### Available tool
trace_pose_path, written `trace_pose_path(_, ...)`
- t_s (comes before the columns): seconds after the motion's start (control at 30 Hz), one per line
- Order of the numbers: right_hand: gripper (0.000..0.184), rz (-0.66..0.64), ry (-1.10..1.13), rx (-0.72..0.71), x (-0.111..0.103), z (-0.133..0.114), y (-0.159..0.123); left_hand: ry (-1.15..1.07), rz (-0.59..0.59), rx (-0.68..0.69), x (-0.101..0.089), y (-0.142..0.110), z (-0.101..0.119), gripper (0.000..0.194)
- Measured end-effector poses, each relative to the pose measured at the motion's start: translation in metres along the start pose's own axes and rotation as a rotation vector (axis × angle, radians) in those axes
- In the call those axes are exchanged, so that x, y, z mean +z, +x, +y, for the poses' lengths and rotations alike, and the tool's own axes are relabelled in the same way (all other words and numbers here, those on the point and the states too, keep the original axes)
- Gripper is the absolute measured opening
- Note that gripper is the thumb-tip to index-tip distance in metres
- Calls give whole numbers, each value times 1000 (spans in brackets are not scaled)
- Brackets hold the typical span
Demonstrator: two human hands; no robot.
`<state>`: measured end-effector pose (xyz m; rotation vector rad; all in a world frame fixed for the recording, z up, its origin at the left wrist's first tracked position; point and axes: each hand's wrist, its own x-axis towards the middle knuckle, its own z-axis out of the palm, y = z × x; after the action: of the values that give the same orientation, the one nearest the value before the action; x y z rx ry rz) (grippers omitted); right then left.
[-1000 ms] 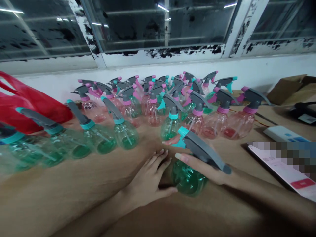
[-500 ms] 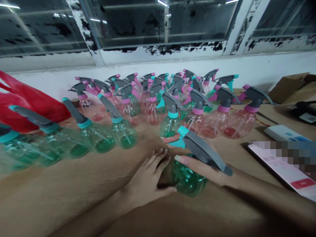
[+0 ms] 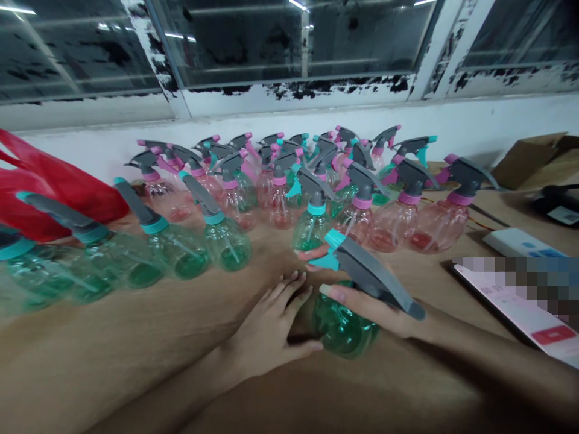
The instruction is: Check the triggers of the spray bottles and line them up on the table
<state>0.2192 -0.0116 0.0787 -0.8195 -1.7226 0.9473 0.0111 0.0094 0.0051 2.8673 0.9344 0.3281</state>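
Observation:
A green spray bottle (image 3: 346, 328) with a grey and turquoise trigger head stands near the front of the wooden table (image 3: 149, 343). My right hand (image 3: 371, 307) is wrapped round its neck, with the thumb in front and fingertips showing beyond the turquoise trigger. Beside the bottle, my left hand (image 3: 274, 328) lies on the tabletop with its fingers stretched out and its thumb pointing at the bottle's base; whether the thumb touches it I cannot tell. Just behind stands another green spray bottle (image 3: 312, 229) with a turquoise collar.
Several green spray bottles (image 3: 228, 244) form a row at left, before a red plastic bag (image 3: 54, 193). Several pink spray bottles (image 3: 438, 223) and more green ones crowd the back by the wall. At right lie a phone (image 3: 511, 301), a white box (image 3: 520, 241) and a cardboard box (image 3: 534, 160).

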Motion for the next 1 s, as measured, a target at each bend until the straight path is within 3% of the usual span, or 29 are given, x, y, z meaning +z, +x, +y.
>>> trace_pose_path(0.67,33,-13,-16,7,-2,0,0,-3,-9,-1,-1,1,1,83)
trace_pose_path(1.0,25,-9,-2,34,0,-1,-1,-43,-7,-12,-4,1,2,82)
